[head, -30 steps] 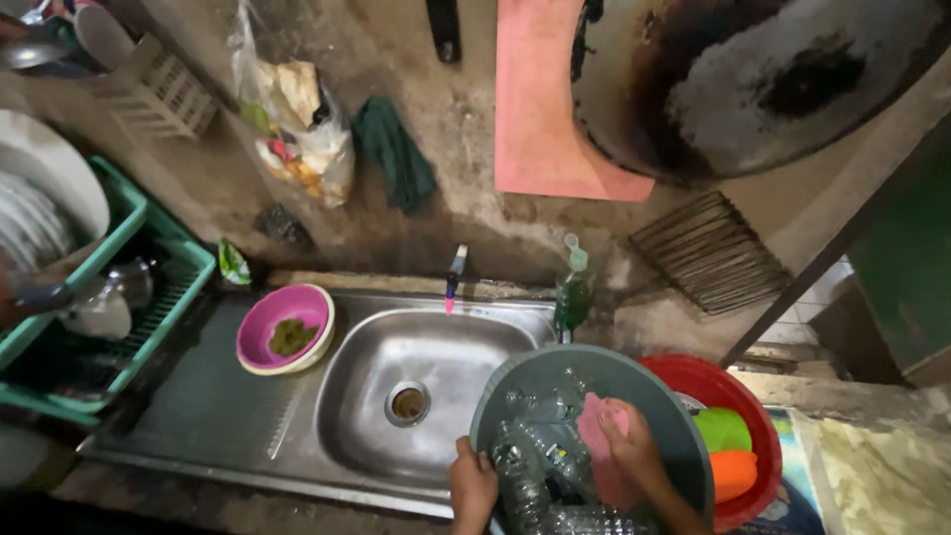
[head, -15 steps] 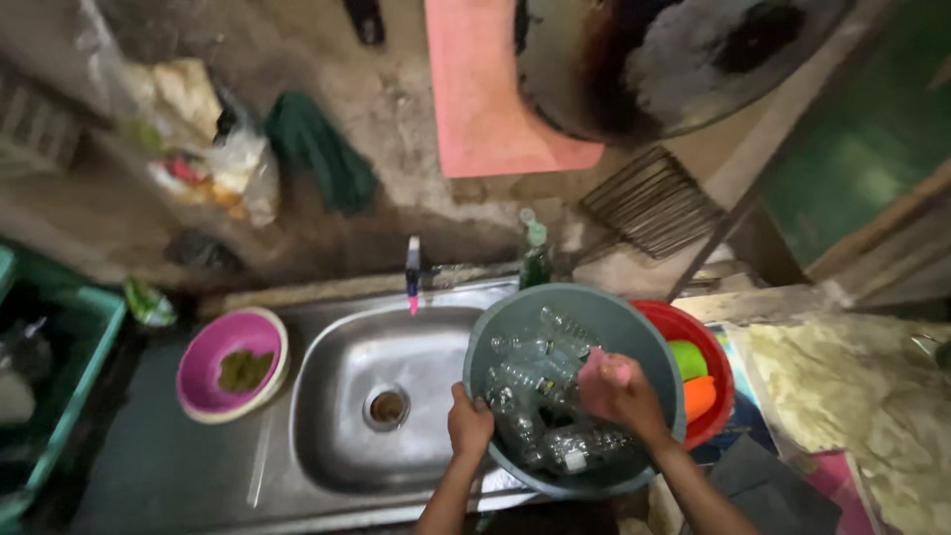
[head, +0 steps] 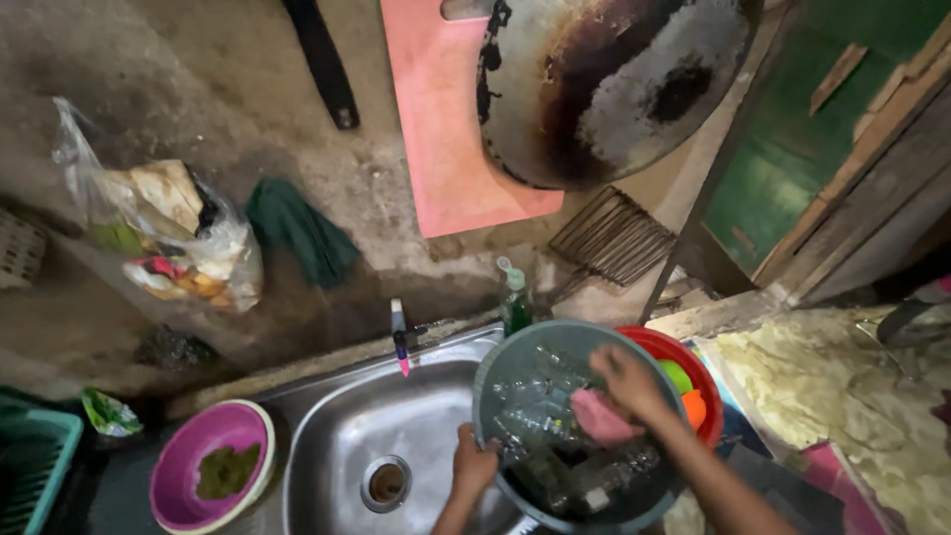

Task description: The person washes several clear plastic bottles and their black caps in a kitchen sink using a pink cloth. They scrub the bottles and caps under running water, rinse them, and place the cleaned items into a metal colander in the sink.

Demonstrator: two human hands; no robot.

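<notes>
L hand [head: 474, 464] grips the near-left rim of the grey basin [head: 515, 372], fingers curled over the edge, thumb outside, so it's closed on the rim and steadying it. R hand [head: 626, 381] sits inside the basin, just right of centre, fingers bunched down onto a pink sponge [head: 601, 420] which lies right under the palm and a bit toward the person; looks pressed more than pinched, can't tell how tight. Sponge is a flat soft pad, long axis running roughly from L hand side toward R wrist, no clear pointing end. Below and left of the R hand: a heap of clear glassware [head: 540, 421] lying in the basin, mostly on its side, long axes mixed; mouths too blurry to tell. R hand is nearer the glass, nearly touching; L hand is just outside it at the rim. Beyond the R hand: red bowl [head: 693, 362] touching the basin, green soap bottle [head: 515, 297] upright behind. Left of the L hand: steel sink [head: 347, 446], purple bowl [head: 203, 436] well apart.
</notes>
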